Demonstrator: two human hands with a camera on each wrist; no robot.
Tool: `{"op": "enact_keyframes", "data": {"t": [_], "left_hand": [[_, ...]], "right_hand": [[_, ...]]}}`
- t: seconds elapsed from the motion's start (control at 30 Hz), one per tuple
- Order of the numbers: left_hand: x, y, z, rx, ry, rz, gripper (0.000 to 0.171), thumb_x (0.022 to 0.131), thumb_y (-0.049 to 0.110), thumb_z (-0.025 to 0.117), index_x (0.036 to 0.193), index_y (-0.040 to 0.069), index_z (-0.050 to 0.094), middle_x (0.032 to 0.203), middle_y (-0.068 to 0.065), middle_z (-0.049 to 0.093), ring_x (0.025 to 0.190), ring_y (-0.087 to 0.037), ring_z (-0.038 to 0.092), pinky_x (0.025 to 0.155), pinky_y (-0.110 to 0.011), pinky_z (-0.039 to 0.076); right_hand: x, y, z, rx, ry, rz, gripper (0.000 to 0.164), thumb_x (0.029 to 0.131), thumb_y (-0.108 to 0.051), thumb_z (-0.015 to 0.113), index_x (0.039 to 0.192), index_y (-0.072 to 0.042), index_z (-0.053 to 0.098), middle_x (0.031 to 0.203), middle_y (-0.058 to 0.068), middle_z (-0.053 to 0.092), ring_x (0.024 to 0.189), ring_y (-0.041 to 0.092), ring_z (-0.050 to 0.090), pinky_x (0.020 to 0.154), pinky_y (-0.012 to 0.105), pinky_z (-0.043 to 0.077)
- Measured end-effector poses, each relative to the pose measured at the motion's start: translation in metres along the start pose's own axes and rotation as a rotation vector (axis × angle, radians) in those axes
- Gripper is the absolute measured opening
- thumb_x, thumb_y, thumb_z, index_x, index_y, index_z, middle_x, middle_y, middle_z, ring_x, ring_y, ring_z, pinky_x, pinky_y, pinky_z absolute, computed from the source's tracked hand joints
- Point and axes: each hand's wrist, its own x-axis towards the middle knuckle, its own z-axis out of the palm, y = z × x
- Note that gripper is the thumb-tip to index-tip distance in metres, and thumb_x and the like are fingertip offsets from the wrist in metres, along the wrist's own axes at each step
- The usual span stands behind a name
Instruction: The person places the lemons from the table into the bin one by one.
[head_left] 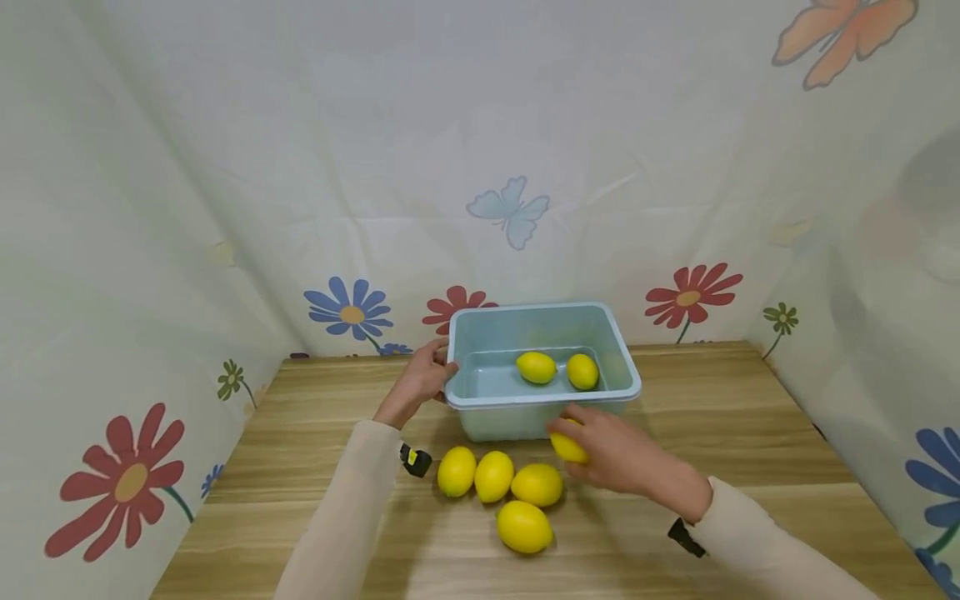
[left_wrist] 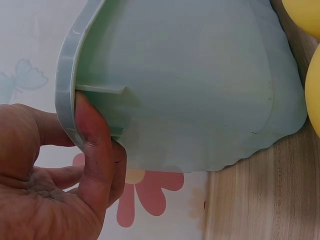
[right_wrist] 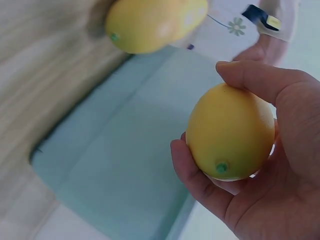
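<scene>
My left hand [head_left: 423, 377] grips the left rim of a pale blue plastic bin [head_left: 540, 402]; in the left wrist view its fingers [left_wrist: 95, 130] curl under the lip. Between the thumb and fingers of my right hand [head_left: 617, 450] is a lemon [right_wrist: 231, 132], held just in front of the bin's near wall. Inside the bin, two lemons lie on the floor, a left lemon [head_left: 536, 367] and a right lemon [head_left: 582, 372]. Several more lie on the table before the bin, among them a front lemon [head_left: 524, 527] and a leftmost lemon [head_left: 457, 472].
The bin stands on a wood-grain table [head_left: 705, 417], near its back edge. Behind and at both sides hangs a white curtain [head_left: 375, 167] printed with flowers and butterflies. A black wrist device [head_left: 415, 460] on the left arm is close to the leftmost lemon.
</scene>
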Motion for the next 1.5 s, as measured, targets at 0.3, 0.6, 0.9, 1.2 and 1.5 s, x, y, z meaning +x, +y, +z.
{"op": "enact_keyframes", "data": {"t": [0.3, 0.6, 0.9, 1.2, 1.5], "left_hand": [[0.001, 0.0, 0.002, 0.011, 0.011, -0.014, 0.056, 0.092, 0.017, 0.057, 0.143, 0.018, 0.034, 0.112, -0.018, 0.054, 0.089, -0.036, 0.064, 0.055, -0.034, 0.057], [0.0, -0.001, 0.002, 0.007, 0.013, -0.015, 0.057, 0.092, 0.017, 0.057, 0.143, 0.02, 0.033, 0.109, -0.017, 0.053, 0.082, -0.029, 0.063, 0.055, -0.034, 0.057], [0.0, -0.001, 0.002, -0.03, -0.004, -0.012, 0.056, 0.093, 0.015, 0.055, 0.144, 0.018, 0.033, 0.111, -0.018, 0.053, 0.087, -0.036, 0.064, 0.055, -0.035, 0.057], [0.001, -0.001, 0.002, -0.033, -0.004, 0.001, 0.056, 0.093, 0.015, 0.055, 0.144, 0.017, 0.032, 0.116, -0.019, 0.053, 0.088, -0.035, 0.065, 0.054, -0.033, 0.057], [0.0, -0.001, 0.001, -0.026, -0.009, 0.009, 0.057, 0.093, 0.014, 0.054, 0.145, 0.017, 0.031, 0.114, -0.019, 0.053, 0.092, -0.041, 0.063, 0.054, -0.035, 0.057]], "right_hand": [[0.009, 0.001, -0.028, 0.012, 0.075, 0.016, 0.05, 0.075, -0.03, 0.076, 0.121, -0.02, 0.058, 0.115, 0.0, 0.059, 0.092, 0.016, 0.06, 0.079, 0.033, 0.056], [0.02, 0.007, -0.053, 0.019, 0.117, 0.046, 0.05, 0.076, -0.029, 0.075, 0.123, -0.022, 0.057, 0.116, 0.0, 0.058, 0.091, 0.016, 0.06, 0.077, 0.032, 0.056], [0.036, 0.013, -0.078, 0.053, 0.126, 0.051, 0.05, 0.077, -0.028, 0.074, 0.124, -0.02, 0.057, 0.118, 0.001, 0.058, 0.098, 0.019, 0.061, 0.083, 0.037, 0.055], [0.051, 0.023, -0.092, 0.03, 0.122, 0.065, 0.05, 0.079, -0.029, 0.072, 0.124, -0.017, 0.056, 0.118, 0.004, 0.058, 0.095, 0.021, 0.06, 0.081, 0.037, 0.055], [0.068, 0.029, -0.093, 0.007, 0.075, 0.094, 0.05, 0.079, -0.031, 0.071, 0.125, -0.019, 0.055, 0.116, 0.002, 0.057, 0.095, 0.021, 0.058, 0.081, 0.037, 0.055]]}}
